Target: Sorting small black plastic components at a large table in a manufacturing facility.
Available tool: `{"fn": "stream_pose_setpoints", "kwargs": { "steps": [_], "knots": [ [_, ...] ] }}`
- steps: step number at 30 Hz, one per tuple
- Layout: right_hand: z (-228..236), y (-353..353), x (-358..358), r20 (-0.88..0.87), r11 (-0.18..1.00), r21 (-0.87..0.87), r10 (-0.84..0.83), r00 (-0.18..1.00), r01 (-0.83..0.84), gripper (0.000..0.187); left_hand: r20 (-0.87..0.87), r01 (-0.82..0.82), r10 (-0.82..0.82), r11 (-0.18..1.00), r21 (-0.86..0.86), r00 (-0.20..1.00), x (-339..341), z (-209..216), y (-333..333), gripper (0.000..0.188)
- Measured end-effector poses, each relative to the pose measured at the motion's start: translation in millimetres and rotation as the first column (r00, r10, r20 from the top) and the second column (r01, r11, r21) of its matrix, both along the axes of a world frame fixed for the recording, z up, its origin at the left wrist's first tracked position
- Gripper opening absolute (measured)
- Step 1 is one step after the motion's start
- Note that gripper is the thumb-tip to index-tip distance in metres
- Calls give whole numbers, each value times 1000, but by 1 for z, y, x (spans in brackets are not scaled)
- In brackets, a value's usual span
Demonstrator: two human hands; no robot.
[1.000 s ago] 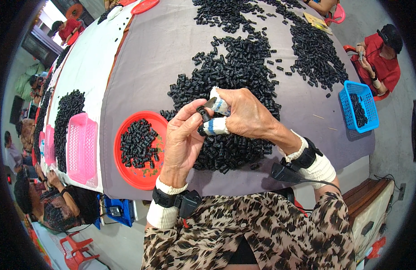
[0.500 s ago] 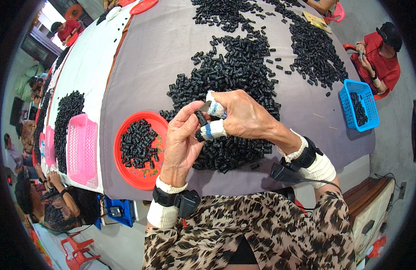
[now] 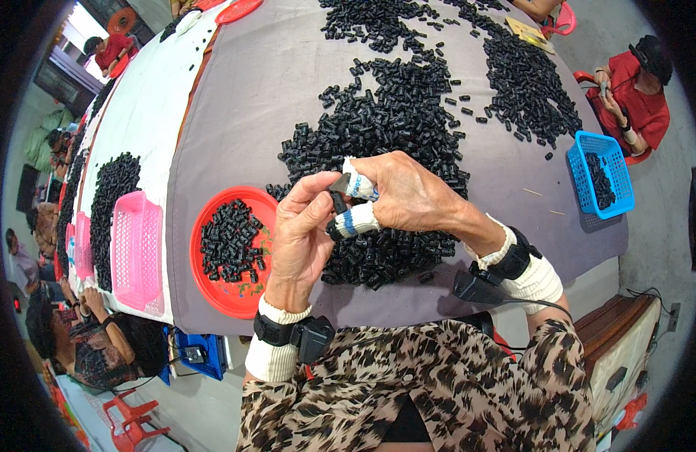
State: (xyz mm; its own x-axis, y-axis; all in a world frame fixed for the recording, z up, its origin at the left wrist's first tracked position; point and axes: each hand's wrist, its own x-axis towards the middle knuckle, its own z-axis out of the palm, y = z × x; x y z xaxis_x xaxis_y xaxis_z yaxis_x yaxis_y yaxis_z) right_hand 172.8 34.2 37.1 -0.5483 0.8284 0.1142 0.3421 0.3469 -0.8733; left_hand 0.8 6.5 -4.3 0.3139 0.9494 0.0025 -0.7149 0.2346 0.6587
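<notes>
My left hand (image 3: 296, 237) pinches a small black cylindrical plastic piece (image 3: 339, 202) between thumb and fingers. Close against it, my right hand (image 3: 415, 192) is closed on a small blade (image 3: 341, 182), whose dark pointed tip shows above the piece. White wrapping covers the right thumb and a finger; the blade's handle is hidden in that grip. Both hands are above a large pile of similar black pieces (image 3: 393, 113). Left of my left hand, a red round tray (image 3: 239, 303) holds many black pieces and small green and blue scraps.
The table has a grey cloth (image 3: 242, 113). A blue basket (image 3: 625, 181) with black pieces stands at the right edge, near a person in red (image 3: 638, 105). A pink basket (image 3: 137, 256) and another pile (image 3: 114, 196) lie to the left. Thin sticks (image 3: 556, 212) lie on the right.
The black piece has tilted more upright in my left fingers, and the blade's tip has shifted slightly against it. Both hands stay in nearly the same place.
</notes>
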Motion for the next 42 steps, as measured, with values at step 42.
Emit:
{"fn": "stream_pose_setpoints", "kwargs": {
  "steps": [42],
  "knots": [
    [-18, 9, 55, 109, 955, -48, -285, 952, 291, 18, -748, 345, 663, 698, 628, 19, 36, -76, 45, 24]
  ]
}}
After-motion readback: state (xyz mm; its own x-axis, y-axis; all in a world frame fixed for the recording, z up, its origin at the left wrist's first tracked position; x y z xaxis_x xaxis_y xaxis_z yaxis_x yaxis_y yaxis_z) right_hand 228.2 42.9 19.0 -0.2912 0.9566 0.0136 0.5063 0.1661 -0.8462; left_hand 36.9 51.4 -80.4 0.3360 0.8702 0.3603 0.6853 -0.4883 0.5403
